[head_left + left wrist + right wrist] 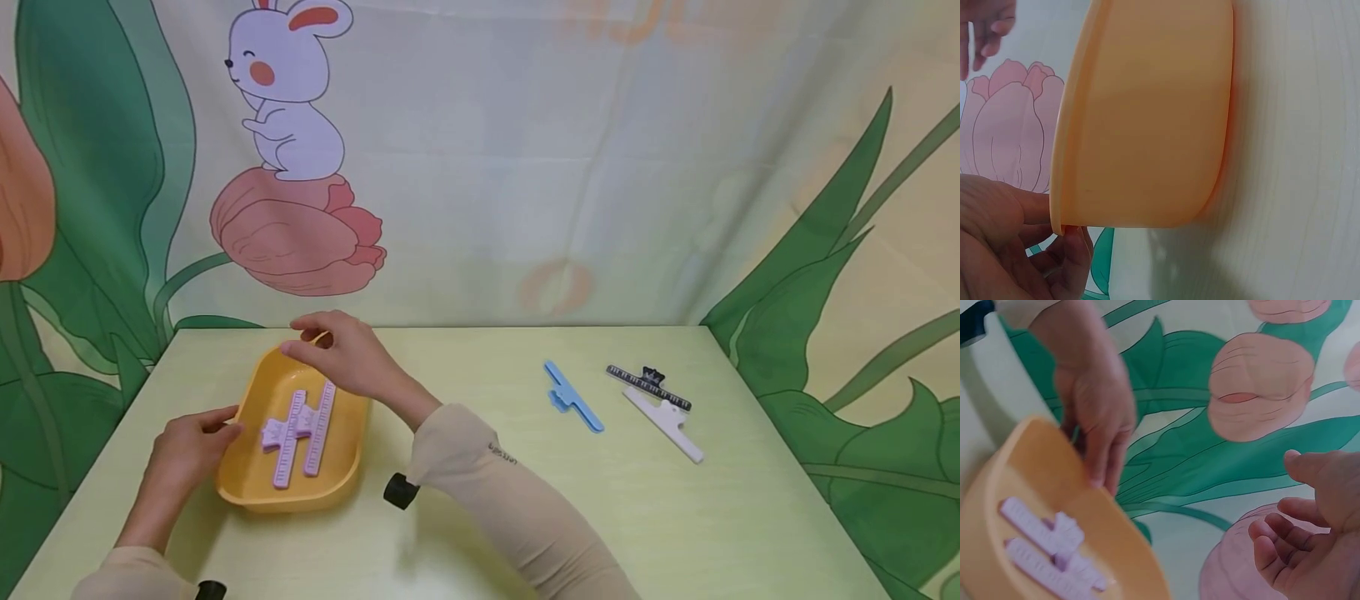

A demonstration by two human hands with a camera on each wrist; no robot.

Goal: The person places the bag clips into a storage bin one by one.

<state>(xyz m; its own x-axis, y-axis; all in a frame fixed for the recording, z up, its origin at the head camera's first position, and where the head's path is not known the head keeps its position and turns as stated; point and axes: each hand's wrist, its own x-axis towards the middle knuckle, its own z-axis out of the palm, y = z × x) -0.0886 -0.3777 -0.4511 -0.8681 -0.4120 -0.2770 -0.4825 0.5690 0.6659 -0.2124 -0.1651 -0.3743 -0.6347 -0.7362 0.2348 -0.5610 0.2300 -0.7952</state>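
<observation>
While the left hand (187, 450) pinches the tray (341, 450) at the frame's lower left, the right hand (345, 354) hovers by its upper end, thumb and fingers apart, holding nothing. Two purple clips (287, 446) lie inside; a blue clip (576, 400), black clip (647, 387) and white clip (663, 423) lie at right.

and there's the backdrop (487, 167), hanging right behind the pale bench (487, 358)! up on it a white cartoon rabbit (288, 108), eye closed, cheek rosy, perches on a pink tulip (292, 237). broad green leaves (82, 125) fill the left, an orange-pink flower (26, 192) at the edge, pointed leaves (795, 325) rise on the right, and a faint orange ring (557, 287) sits low in between!
</observation>
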